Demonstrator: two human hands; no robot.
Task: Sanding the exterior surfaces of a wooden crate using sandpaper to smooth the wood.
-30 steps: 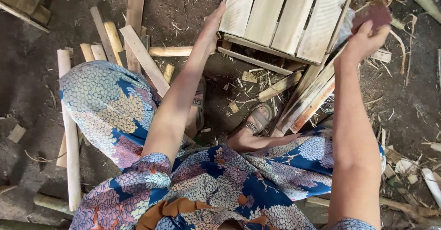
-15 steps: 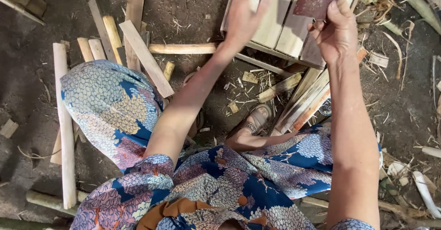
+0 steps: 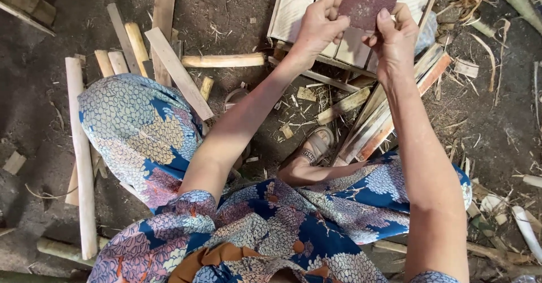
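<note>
Both hands pinch one sandpaper sheet point(image 3: 367, 1): left hand point(image 3: 319, 24) at its left edge, right hand point(image 3: 394, 33) at the lower right. Best kept taut and flat above the slatted wooden crate point(image 3: 299, 6), grit side down.

We count one reddish-brown rectangular sandpaper sheet point(image 3: 366, 1), one pale slatted wooden crate point(image 3: 299, 3), two bare hands, left point(image 3: 320, 23) and right point(image 3: 395, 37), and one grey strapped sandal point(image 3: 318, 146).

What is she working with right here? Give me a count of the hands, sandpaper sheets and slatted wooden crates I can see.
Hands: 2, the left hand and the right hand
Sandpaper sheet: 1, reddish brown, pinched by both hands
Slatted wooden crate: 1
Total: 4
</note>
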